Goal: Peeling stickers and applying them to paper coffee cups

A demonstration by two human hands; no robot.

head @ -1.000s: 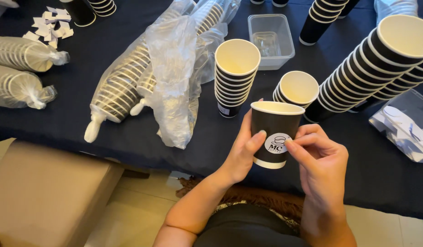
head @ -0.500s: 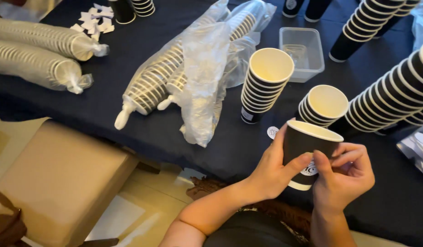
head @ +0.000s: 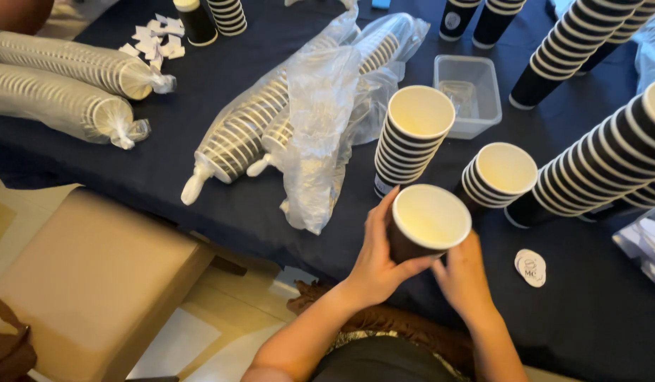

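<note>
Left hand: the left hand [head: 375, 256] is wrapping around the left side of a black paper cup [head: 423, 223], fingers curled against its wall and thumb reaching up toward the rim.
Right hand: the right hand [head: 463, 272] is pressing against the cup's lower right side; its fingertips are hiding behind the cup, so how tightly they are closing is hard to tell.
Cup: it is being held just above the near edge of the dark tablecloth [head: 221, 99], mouth tilting toward the camera, cream inside showing.
Behind the cup: a tall upright stack of cups [head: 412, 138] and a shorter stack [head: 498, 177] are standing close by.
Right side: long leaning rows of black cups [head: 610, 163] are lying across the table; round white stickers [head: 530, 267] are sitting near the right hand.
Left side: sleeves of cups in clear plastic [head: 271, 127] are lying flat.
Far back: a clear plastic tub [head: 469, 95] is sitting behind the tall stack.
</note>
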